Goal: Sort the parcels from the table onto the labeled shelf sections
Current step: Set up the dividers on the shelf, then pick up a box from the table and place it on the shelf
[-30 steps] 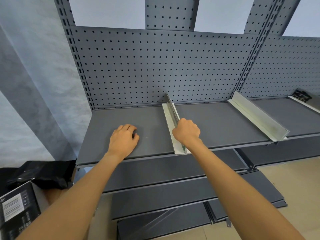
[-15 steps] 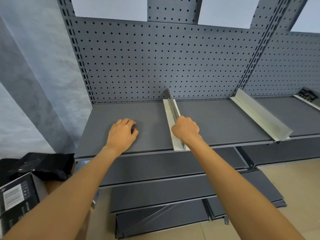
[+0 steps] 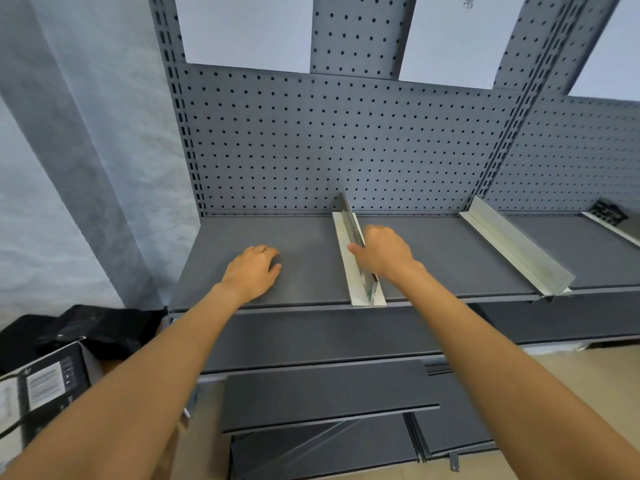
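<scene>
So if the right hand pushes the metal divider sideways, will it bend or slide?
The divider looks like rigid folded metal, so it probably will not bend. Its flat foot lies on the smooth shelf, so it likely slides rather than tips under the right hand.

Dark gray shelf [image 3: 277, 299], flat and bare, split into sections by upright silver dividers [image 3: 360, 268]. Dotted gray back wall behind. Boxed parcel [image 3: 45, 382] with barcode label, low at left.

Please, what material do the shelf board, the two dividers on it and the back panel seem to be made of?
Shelf board: probably painted sheet metal, matte dark grey, thin folded front edge.
Middle divider and right divider: likely bare aluminium or steel, pale silver, angle-shaped, reflective upright face.
Back panel: seemingly the same grey painted metal, punched with regular round holes.
</scene>
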